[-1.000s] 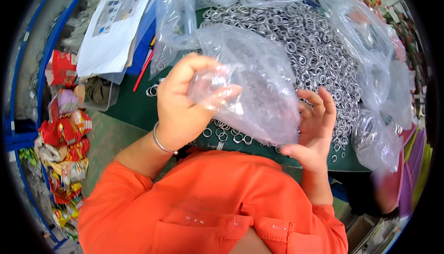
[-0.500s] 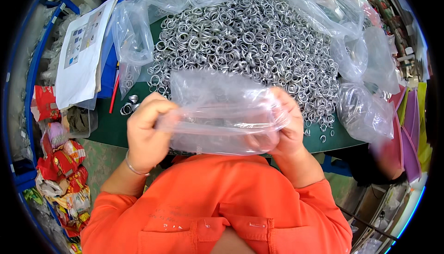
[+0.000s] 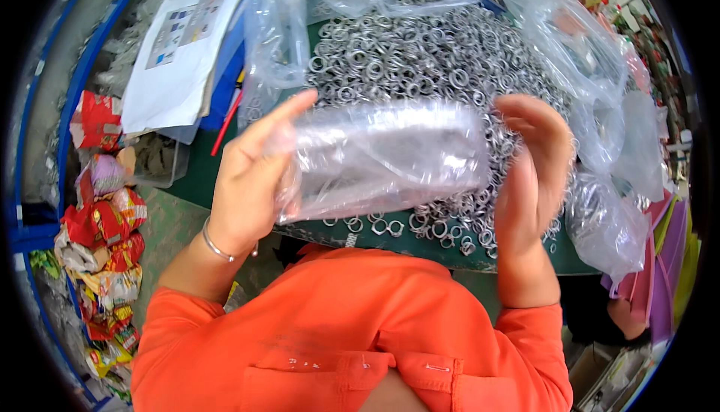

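Observation:
A clear plastic bag (image 3: pixel 386 161) is stretched sideways above the near edge of the table, blurred a little by motion. My left hand (image 3: pixel 251 176) grips its left end, with a finger pointing up past the film and a metal bangle on the wrist. Just off the bag's right end, my right hand (image 3: pixel 534 168) is held with thumb and curved fingers apart and nothing in it. Beneath and beyond the bag spreads a heap of silvery metal rings (image 3: pixel 420 56); several loose rings (image 3: pixel 390 227) lie along the table's near side.
The green table (image 3: pixel 199 172) holds more clear bags (image 3: pixel 600 221) at the right and back. At left are papers (image 3: pixel 187 52), a red pen (image 3: pixel 227 123) and a plastic tub (image 3: pixel 161 161). Crumpled red and yellow packets (image 3: pixel 112 224) stand beside a blue rack (image 3: pixel 71 104).
My right hand has let go of the bag and opened. The bag has turned from a folded sheet to a flatter band, and my left hand still grips it. The view has shifted slightly.

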Demonstrator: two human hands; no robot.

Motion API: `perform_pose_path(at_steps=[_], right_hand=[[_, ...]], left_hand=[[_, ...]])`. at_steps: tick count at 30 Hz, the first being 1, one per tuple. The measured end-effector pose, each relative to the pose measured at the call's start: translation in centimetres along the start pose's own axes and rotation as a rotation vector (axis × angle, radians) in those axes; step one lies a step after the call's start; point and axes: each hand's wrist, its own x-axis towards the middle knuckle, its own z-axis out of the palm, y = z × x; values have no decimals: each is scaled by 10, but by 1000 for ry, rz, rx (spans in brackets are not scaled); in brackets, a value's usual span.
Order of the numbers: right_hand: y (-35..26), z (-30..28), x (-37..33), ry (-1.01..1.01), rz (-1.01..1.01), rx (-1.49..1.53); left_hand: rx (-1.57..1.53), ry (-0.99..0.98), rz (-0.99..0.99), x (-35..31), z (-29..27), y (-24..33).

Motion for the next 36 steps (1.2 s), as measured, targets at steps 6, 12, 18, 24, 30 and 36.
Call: perform_pose_path(at_steps=[6,12,18,24,30,36], right_hand=[[-16,34,4,-595,-420,-870],[-24,29,4,-682,-397,-962],[-33,33,29,-832,-306,-582],[38,87,32,-577,-166,-154],[54,219,10,-676,-452,-327],[75,271,-3,-795,-394,-500]], left_hand=[[-160,-28,47,-2,1,21],[969,98,1136,-15,-9,42],[1581,-498,509,-24,-36,63],[1387,-385,154,-105,-92,105],[1396,-270,-23,-129,-101,92],[1372,-281,-73,-131,-115,80]])
